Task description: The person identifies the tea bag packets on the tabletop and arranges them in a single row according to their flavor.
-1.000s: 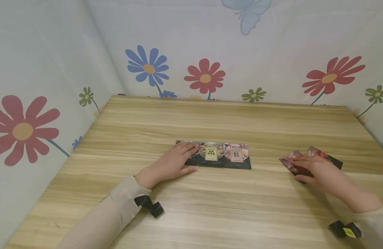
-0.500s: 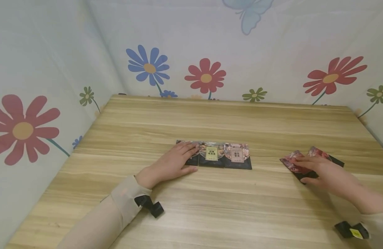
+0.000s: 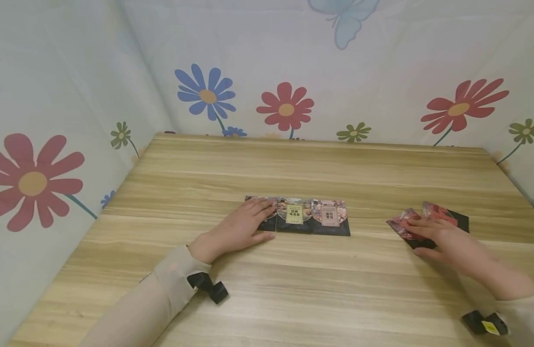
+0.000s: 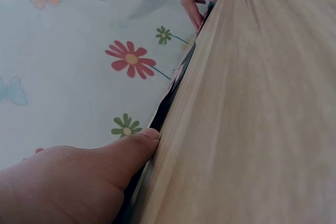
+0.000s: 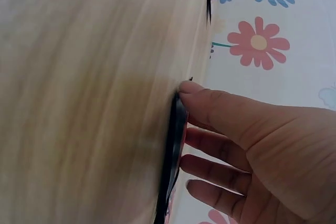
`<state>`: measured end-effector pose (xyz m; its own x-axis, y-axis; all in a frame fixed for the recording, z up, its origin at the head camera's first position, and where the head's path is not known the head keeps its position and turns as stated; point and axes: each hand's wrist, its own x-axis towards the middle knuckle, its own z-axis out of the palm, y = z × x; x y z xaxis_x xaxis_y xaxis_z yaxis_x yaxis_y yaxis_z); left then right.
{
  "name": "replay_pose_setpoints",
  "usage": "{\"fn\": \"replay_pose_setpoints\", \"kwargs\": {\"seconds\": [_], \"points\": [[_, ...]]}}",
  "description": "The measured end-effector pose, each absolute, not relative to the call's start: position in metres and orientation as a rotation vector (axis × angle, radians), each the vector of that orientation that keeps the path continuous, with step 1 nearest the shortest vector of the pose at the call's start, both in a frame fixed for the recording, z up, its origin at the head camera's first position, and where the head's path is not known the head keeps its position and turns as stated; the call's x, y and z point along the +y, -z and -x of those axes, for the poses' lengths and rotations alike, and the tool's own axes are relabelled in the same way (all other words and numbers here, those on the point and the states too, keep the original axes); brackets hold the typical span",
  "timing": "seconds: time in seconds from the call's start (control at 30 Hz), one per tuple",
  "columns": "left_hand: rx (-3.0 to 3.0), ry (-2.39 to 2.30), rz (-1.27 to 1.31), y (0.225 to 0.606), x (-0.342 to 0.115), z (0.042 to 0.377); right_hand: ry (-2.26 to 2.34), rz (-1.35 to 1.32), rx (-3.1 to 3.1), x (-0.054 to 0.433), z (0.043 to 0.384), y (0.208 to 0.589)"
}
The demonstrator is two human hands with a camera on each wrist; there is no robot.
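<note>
- Two red pkts (image 3: 440, 212) slid slightly left w/ R hand (image 3: 445, 238), fingers a bit spread; now nearer 3-pkt row (image 3: 312, 219).
- L hand (image 3: 236, 224) same spot, fingers tog., thumb apart.

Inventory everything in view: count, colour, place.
Yellow label packet: 1, black, multicoloured print, row's middle
Pink label packet: 1, black, pinkish print, row's right end
Partly covered packet: 1, black, row's left end
Red packets: 2, red and black, table's right side
Table: 1, brownish, under packets
Backdrop: 1, whitish, flower and butterfly prints, behind table
Wrist cameras: 2, black, one per wrist
Sleeves: 2, beige, on forearms
Left hand: 1, bare, on partly covered packet
Right hand: 1, bare, touching a red packet
</note>
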<state>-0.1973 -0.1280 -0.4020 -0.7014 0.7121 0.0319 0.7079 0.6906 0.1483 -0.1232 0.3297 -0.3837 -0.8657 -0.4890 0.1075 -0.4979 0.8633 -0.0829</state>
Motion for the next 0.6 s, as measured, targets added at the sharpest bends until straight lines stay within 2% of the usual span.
{"fn": "replay_pose_setpoints", "kwargs": {"seconds": [0.6], "points": [[2.859, -0.235, -1.200, 0.402, -0.127, 0.197, -0.189, -0.687, -2.985, 0.314, 0.122, 0.380]]}}
